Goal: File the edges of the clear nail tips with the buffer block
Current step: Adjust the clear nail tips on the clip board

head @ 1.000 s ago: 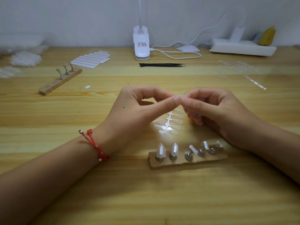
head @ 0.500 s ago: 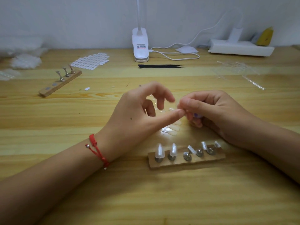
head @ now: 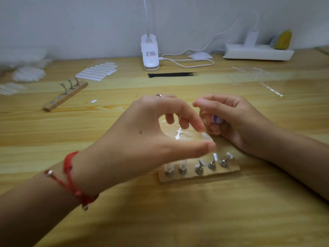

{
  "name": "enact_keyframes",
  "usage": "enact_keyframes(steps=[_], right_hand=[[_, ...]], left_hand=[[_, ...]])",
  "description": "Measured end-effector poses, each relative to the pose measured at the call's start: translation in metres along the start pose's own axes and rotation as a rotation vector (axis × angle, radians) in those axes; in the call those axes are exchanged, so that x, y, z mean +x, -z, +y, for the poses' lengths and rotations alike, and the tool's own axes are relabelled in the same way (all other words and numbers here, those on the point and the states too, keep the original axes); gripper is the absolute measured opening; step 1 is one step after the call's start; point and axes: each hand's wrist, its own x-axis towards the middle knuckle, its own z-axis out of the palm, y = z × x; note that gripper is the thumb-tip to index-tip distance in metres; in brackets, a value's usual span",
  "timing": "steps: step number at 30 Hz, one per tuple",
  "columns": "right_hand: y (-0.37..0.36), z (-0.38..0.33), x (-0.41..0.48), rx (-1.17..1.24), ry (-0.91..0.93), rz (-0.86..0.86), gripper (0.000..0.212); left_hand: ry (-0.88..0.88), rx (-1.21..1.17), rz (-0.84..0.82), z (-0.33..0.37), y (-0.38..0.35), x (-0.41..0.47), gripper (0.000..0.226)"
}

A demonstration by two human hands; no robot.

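One wooden table [head: 53,220] is carrying everything. Two hands are hovering over its middle. The left hand [head: 142,139] is curving its fingers with the thumb stretched out. A blurred clear nail tip [head: 206,136] is showing between thumb and forefinger, but I cannot tell whether it is being pinched. The right hand [head: 236,122] is clenching round one purple-and-white buffer block [head: 217,119], which is mostly hidden in the fist. Two wooden strips are lying on the table. The near strip [head: 204,175], just before the hands, is bearing five metal stands [head: 199,169], the left two half hidden behind the thumb. The far strip [head: 65,97] is bearing three more. One frame of clear tips [head: 179,133] is lying under the hands, with glare washing it out.
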Motion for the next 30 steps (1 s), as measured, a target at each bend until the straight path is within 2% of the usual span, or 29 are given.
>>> enact_keyframes(steps=[8, 12, 30], right_hand=[[-0.0006, 0.0004, -0.0005, -0.018, 0.005, -0.011, 0.008], [-0.0011, 0.0004, -0.0002, -0.027, 0.002, -0.013, 0.009], [0.0011, 0.0023, 0.0011, -0.028, 0.01, -0.034, 0.011]], left_hand=[[0.127, 0.122, -0.097, 0.0101, -0.0111, -0.0078, 0.035], [0.128, 0.174, -0.145, 0.0087, -0.0112, -0.0069, 0.036], [0.157, 0.183, -0.151, 0.0046, -0.0111, -0.0052, 0.036]])
